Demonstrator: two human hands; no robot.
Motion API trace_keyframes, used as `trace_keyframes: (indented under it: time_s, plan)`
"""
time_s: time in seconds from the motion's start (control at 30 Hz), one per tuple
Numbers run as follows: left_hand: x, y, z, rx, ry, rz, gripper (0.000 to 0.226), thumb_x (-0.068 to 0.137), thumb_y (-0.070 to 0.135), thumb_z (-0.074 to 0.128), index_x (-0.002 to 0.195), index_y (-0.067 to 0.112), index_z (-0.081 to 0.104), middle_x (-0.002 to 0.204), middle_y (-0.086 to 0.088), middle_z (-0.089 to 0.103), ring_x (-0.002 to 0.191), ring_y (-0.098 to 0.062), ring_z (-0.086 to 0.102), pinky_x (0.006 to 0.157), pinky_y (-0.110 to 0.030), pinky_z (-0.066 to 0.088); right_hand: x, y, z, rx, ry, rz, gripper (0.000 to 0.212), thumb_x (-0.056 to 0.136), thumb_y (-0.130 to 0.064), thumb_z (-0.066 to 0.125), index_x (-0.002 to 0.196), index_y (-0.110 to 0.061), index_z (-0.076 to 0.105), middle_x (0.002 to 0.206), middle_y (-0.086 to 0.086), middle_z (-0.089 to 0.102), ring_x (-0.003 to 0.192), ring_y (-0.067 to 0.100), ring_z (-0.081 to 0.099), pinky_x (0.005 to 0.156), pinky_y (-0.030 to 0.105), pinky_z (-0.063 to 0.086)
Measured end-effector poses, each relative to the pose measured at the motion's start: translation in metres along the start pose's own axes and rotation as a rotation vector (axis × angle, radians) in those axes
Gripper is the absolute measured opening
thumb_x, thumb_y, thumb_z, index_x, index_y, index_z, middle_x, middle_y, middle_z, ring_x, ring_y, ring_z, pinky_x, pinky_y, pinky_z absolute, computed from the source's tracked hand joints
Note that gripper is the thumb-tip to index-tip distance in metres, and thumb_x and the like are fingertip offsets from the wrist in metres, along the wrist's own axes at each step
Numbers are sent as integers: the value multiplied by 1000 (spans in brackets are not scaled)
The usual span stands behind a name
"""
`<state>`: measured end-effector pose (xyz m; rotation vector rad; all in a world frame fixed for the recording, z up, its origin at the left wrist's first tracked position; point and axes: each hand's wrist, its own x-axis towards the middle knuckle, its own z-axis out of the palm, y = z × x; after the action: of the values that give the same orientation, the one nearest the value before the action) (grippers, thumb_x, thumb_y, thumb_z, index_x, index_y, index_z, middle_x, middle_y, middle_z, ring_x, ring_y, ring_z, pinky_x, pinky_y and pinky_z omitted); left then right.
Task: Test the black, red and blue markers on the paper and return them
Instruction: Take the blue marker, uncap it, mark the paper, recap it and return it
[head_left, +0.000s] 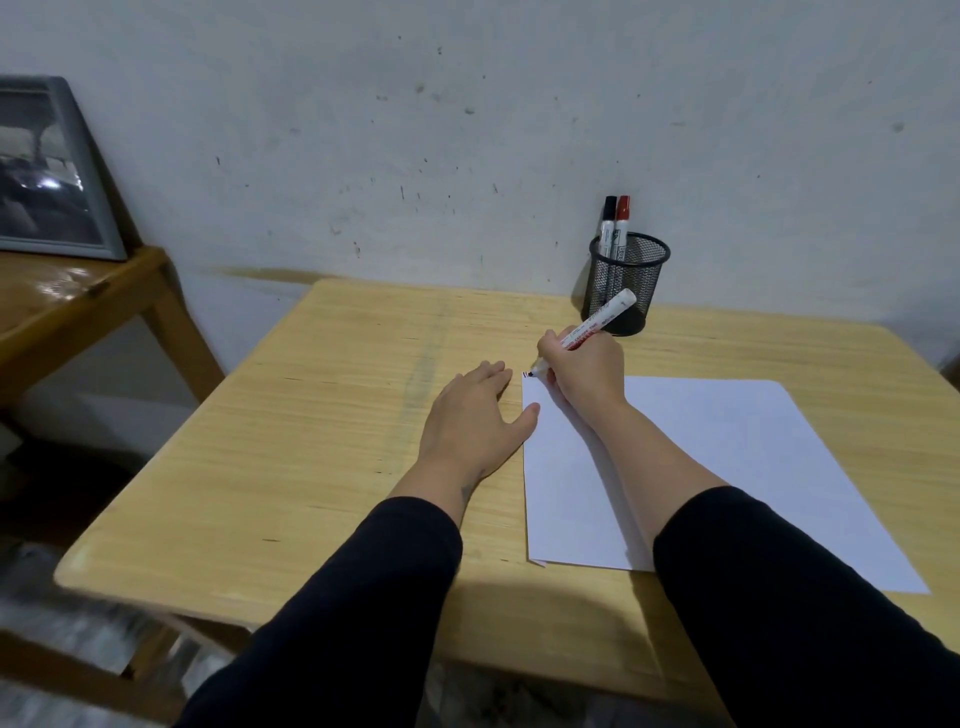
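My right hand (584, 371) grips a white-bodied marker (602, 322) with its dark tip pressed on the far left corner of the white paper (727, 457). Small red and dark marks (528, 374) show at that corner. The cap is not visible, and I cannot tell the ink colour for sure. My left hand (470, 421) lies flat on the table, fingers spread, its thumb touching the paper's left edge. A black-capped marker (607, 223) and a red-capped marker (621, 223) stand upright in the black mesh cup (626, 286) by the wall.
The light wooden table (311, 441) stands against a scuffed white wall. To the left is a second, darker wooden table (78, 306) with a framed picture (47, 171) leaning on the wall. A gap separates the two tables.
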<state>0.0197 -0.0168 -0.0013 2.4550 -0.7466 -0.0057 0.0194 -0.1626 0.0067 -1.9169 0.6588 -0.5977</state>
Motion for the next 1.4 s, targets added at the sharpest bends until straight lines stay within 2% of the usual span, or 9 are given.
trace_keyframes:
  time_s: [0.1, 0.27, 0.4, 0.53, 0.63, 0.8, 0.93, 1.13, 1.4]
  plan:
    - [1, -1, 0, -3, -5, -9, 63, 89, 47, 52, 144, 18, 39, 154, 6, 34, 144, -8, 23, 120, -32, 19, -2, -3, -2, 22, 11, 16, 30, 82, -25, 57, 68, 1, 65, 68, 10, 68, 59, 16, 59, 55, 25, 45]
    - [1, -1, -1, -59, -18, -20, 59, 88, 44, 54, 141, 21, 43, 151, 6, 39, 140, -13, 32, 115, -33, 29, -6, -14, -16, 456, -28, 224, 26, 85, -26, 59, 68, -6, 62, 57, 10, 58, 44, 18, 51, 40, 24, 42]
    - [2, -1, -16, -312, 14, -77, 48, 91, 2, 41, 136, 19, 50, 144, 1, 48, 129, -12, 45, 98, -15, 31, -6, -21, -31, 579, -170, 302, 13, 83, -14, 57, 73, -7, 59, 65, 11, 55, 50, 21, 46, 47, 29, 41]
    - [9, -4, -32, -154, -33, 6, 63, 84, -15, 35, 131, 21, 55, 140, 1, 51, 128, -17, 46, 95, -17, 35, -8, -31, -51, 536, -223, 283, 14, 88, -12, 57, 76, -9, 62, 68, 5, 52, 56, 16, 51, 55, 28, 53]
    - [13, -10, -34, 48, -96, 148, 55, 82, -13, 42, 120, 20, 65, 133, 3, 58, 121, -19, 54, 100, -28, 44, -14, -34, -63, 649, -212, 298, 13, 90, -6, 55, 78, -3, 59, 77, 8, 54, 63, 18, 56, 52, 23, 58]
    - [11, -13, -34, 144, -72, 132, 32, 91, 4, 50, 109, 20, 71, 113, 0, 69, 104, -21, 62, 88, -36, 51, -22, -29, -75, 722, -215, 316, 12, 91, 0, 53, 79, 2, 54, 84, 20, 60, 70, 23, 64, 67, 24, 59]
    - [11, -4, -34, -29, -2, 55, 20, 91, 15, 57, 107, 17, 69, 105, -2, 67, 99, -22, 61, 88, -38, 50, -31, -26, -80, 683, -276, 275, 10, 89, 4, 56, 80, -1, 55, 90, 22, 64, 74, 23, 64, 75, 25, 58]
    - [27, 46, -64, -320, 204, 174, 23, 92, 14, 59, 112, 12, 69, 105, -3, 64, 93, -11, 58, 82, -15, 41, -23, -68, -104, 701, -324, 131, 11, 86, 8, 61, 89, -1, 55, 93, 22, 60, 80, 28, 63, 90, 33, 55]
    - [30, 84, -91, -499, 239, 199, 19, 87, 9, 63, 101, 14, 74, 92, 4, 70, 78, 1, 57, 69, 2, 40, -26, -87, -134, 760, -358, -6, 39, 86, 3, 65, 122, 13, 52, 108, 27, 65, 98, 30, 68, 97, 35, 52]
